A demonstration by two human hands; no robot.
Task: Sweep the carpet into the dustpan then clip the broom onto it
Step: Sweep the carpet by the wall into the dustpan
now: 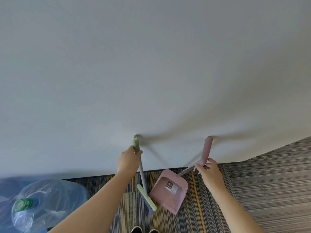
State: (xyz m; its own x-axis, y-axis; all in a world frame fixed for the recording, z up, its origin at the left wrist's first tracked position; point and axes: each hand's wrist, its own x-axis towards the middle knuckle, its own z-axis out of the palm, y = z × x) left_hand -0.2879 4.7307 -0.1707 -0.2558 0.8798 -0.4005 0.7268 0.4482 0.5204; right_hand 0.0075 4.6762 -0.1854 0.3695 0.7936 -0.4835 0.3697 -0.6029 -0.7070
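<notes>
A big grey wall (151, 64) is filling most of the view. Below it, a striped carpet (210, 207) is covering the floor. At the bottom left, a big water bottle (50, 204) with a green cap is lying wrapped in clear plastic.

The pink dustpan (170, 190) is sitting on the carpet, with its open mouth facing the person's shoes (144, 230). Its long pink handle (207, 148) is leaning up against the wall. The right hand (210, 174) is reaching to the bottom of that handle. Its fingers (201, 167) are curling around the thin grey part there, but how tightly is hard to tell.

The green broom (146, 197) is standing just left of the dustpan, with its blue bristles touching the carpet. Its head is right beside the dustpan's edge. The left hand (128, 160) is holding the broom near the top, and its fingers (138, 153) are clenching around the green grip.
</notes>
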